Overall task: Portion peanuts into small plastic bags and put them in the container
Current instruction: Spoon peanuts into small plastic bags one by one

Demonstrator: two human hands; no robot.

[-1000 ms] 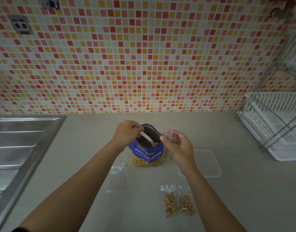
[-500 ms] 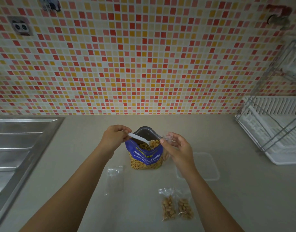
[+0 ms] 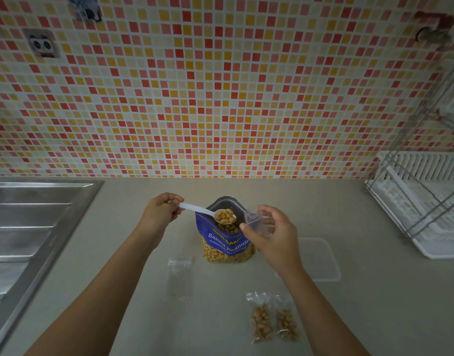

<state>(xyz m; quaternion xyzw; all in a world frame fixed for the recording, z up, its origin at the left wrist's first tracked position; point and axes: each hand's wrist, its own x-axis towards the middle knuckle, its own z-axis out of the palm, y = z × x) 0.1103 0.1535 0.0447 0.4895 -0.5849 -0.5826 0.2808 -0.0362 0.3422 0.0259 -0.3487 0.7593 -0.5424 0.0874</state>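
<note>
While a white spoon (image 3: pixel 195 208) heaped with peanuts (image 3: pixel 225 216) hovers over the open blue peanut pouch (image 3: pixel 227 244), the left hand (image 3: pixel 160 213) pinches its handle. The right hand (image 3: pixel 274 237) grips an empty small plastic bag (image 3: pixel 256 222) just beside the spoon's bowl. Two filled bags (image 3: pixel 261 322) lie on the worktop (image 3: pixel 118 227) near the person, not yet in the clear container (image 3: pixel 321 260) to the right. Spare empty bags (image 3: pixel 180 276) lie left of the pouch. A third portion seems under way, with packing yet to come.
</note>
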